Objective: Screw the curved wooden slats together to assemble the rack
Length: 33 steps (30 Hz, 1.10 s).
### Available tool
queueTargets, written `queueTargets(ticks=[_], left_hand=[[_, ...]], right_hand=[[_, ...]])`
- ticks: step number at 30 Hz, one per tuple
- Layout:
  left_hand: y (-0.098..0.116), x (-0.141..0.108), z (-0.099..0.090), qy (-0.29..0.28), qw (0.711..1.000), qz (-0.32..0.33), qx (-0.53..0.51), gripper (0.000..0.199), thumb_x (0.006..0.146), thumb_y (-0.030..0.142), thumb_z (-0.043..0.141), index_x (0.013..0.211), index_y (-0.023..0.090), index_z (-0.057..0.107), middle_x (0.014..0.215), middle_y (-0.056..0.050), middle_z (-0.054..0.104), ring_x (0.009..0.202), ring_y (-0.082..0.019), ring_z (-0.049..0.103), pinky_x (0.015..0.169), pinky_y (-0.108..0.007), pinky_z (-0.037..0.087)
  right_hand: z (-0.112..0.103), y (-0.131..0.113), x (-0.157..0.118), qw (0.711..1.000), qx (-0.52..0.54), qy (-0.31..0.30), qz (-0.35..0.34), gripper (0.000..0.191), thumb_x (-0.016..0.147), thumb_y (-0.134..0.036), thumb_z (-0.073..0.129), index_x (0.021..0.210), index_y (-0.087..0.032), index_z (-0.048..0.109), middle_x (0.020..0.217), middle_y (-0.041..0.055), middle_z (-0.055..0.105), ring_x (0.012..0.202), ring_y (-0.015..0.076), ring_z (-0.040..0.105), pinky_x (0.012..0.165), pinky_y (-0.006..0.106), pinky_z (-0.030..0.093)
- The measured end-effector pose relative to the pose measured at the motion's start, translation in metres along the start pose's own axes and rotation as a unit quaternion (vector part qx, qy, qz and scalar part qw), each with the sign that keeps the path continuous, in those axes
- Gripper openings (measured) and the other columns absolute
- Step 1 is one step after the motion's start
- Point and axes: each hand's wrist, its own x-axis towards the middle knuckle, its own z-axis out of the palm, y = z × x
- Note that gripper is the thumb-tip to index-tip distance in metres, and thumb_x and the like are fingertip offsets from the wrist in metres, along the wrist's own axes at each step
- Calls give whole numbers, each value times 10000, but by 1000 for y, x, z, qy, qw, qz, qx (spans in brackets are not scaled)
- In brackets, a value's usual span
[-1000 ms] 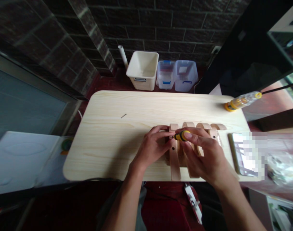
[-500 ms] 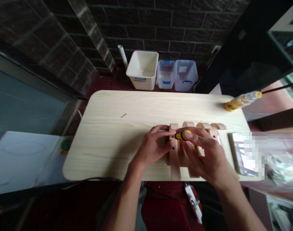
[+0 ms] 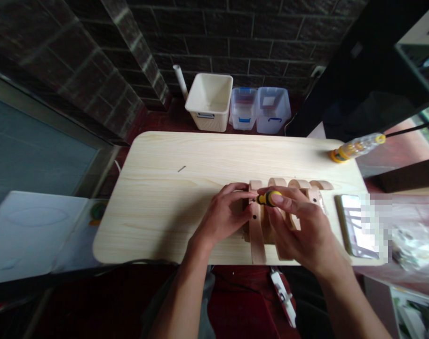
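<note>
Turning-work is being held at the end slat: the yellow-and-black screwdriver [image 3: 269,198] is gripped in the right hand [image 3: 302,226].

Barely a change is seen from half a second ago; the tip is kept at one spot, so work there is judged unfinished. The curved-slat wooden frame [image 3: 258,245] is set at the right-hand part of the pale wood-grain table [image 3: 158,202], by the near edge. Against its left end the left hand [image 3: 226,212] is placed, thumb and forefinger narrowly parted about the tip; whether anything is pinched cannot be told. No brand or lettering can be read, neither on the yellow-based clear container [image 3: 355,148] nor on the white label [image 3: 268,101] of the right-hand clear bin [image 3: 274,123].
</note>
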Motion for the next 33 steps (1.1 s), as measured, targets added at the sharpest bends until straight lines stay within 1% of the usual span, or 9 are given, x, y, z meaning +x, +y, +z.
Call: queueTargets(ticks=[2, 7, 12, 16, 19, 23, 25, 29, 33], left_hand=[[1, 0, 0, 1, 1000, -5, 5, 279, 911, 125, 764, 1139, 271, 832, 1306, -83, 758, 1241, -236, 728, 1115, -405, 598], [2, 0, -1, -2, 1000, -8, 2, 239, 931, 169, 770, 1141, 267, 829, 1306, -85, 757, 1239, -231, 725, 1117, -413, 598], [1, 0, 0, -2, 1000, 2, -7, 245, 934, 159, 765, 1143, 272, 821, 1326, -86, 747, 1260, -231, 714, 1126, -421, 585], [2, 0, 1, -1, 1000, 0, 8, 274, 943, 134, 732, 1165, 269, 815, 1319, -84, 745, 1259, -224, 711, 1126, -410, 580], [2, 1, 1, -2, 1000, -5, 7, 254, 945, 145, 735, 1153, 265, 817, 1317, -89, 746, 1256, -231, 714, 1124, -421, 585], [2, 1, 1, -2, 1000, 4, -1, 255, 941, 155, 749, 1156, 276, 816, 1317, -88, 749, 1260, -238, 718, 1125, -429, 588], [2, 1, 1, 3, 1000, 9, 4, 282, 935, 139, 742, 1166, 283, 816, 1310, -83, 750, 1261, -237, 718, 1125, -421, 588], [2, 1, 1, 6, 1000, 7, 10, 270, 935, 143, 747, 1158, 276, 821, 1298, -84, 754, 1244, -235, 723, 1113, -405, 594], [3, 1, 1, 4, 1000, 2, 10, 262, 930, 136, 748, 1144, 268, 821, 1304, -85, 756, 1243, -234, 724, 1114, -417, 595]], right_hand=[[0, 1, 0, 1000, -6, -1, -1, 690, 982, 54, 603, 1542, -326, 467, 1345, 112, 656, 1218, 224, 720, 917, 358, 641], [1, 1, 0, 1000, -13, 10, 1, 661, 979, 54, 617, 1511, -318, 492, 1304, 102, 656, 1204, 219, 718, 925, 354, 631], [0, -1, 1, 1000, 0, 9, -6, 655, 967, 65, 608, 1503, -292, 491, 1389, 132, 649, 1298, 232, 698, 998, 375, 624], [1, 2, -1, 1000, -1, 7, 6, 623, 992, 42, 599, 1502, -301, 503, 1331, 110, 667, 1210, 211, 725, 927, 351, 637], [1, 2, -1, 1000, -7, 18, 7, 612, 991, 29, 613, 1481, -323, 511, 1300, 100, 661, 1163, 219, 732, 895, 373, 646], [1, 0, 1, 1000, 4, 13, 0, 621, 981, 29, 621, 1485, -313, 501, 1358, 128, 663, 1269, 259, 715, 964, 423, 653], [0, -1, 2, 1000, 16, 8, 3, 628, 985, 40, 599, 1495, -310, 494, 1370, 135, 667, 1289, 260, 713, 972, 423, 652], [1, -1, 2, 1000, 12, 10, 6, 635, 993, 51, 583, 1503, -318, 495, 1298, 117, 672, 1185, 221, 731, 900, 374, 647], [0, -1, 2, 1000, 7, 16, 1, 629, 985, 54, 593, 1488, -313, 502, 1327, 129, 661, 1201, 227, 723, 928, 397, 642]])
